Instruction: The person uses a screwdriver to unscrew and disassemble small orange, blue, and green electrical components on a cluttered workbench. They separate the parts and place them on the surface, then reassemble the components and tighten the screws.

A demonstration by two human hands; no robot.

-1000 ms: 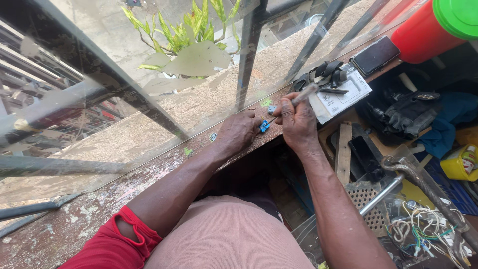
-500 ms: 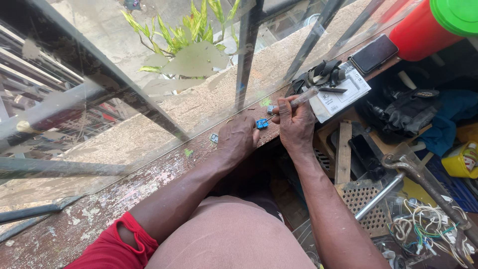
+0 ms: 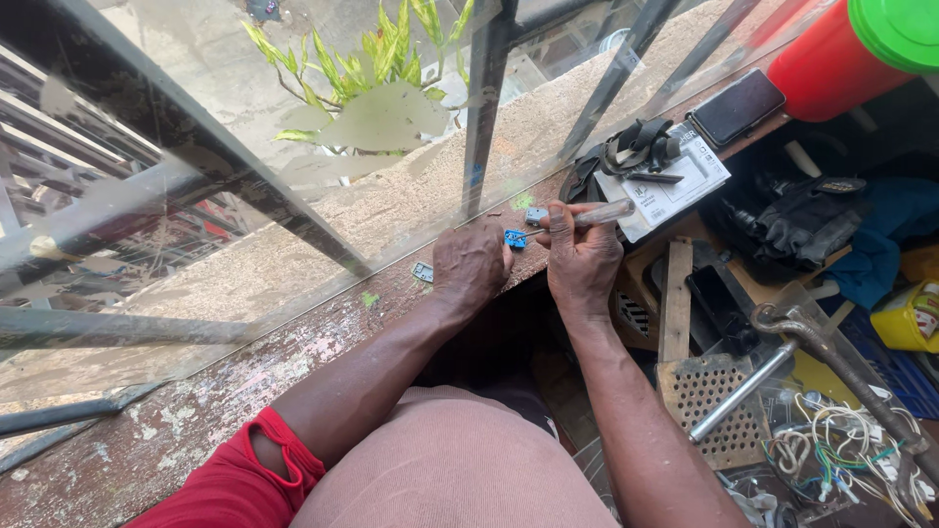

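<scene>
While my left hand (image 3: 471, 266) rests knuckles-up on the worn wooden ledge (image 3: 245, 391), fingers curled so I cannot tell what they pinch, the small blue part (image 3: 515, 238) sits at its two o'clock, touching the fingertips. It looks light, stiff and easily flicked away; I'd take it by its side edges. At three o'clock, my right hand (image 3: 582, 259) is closed round a clear-handled screwdriver (image 3: 597, 213).
</scene>
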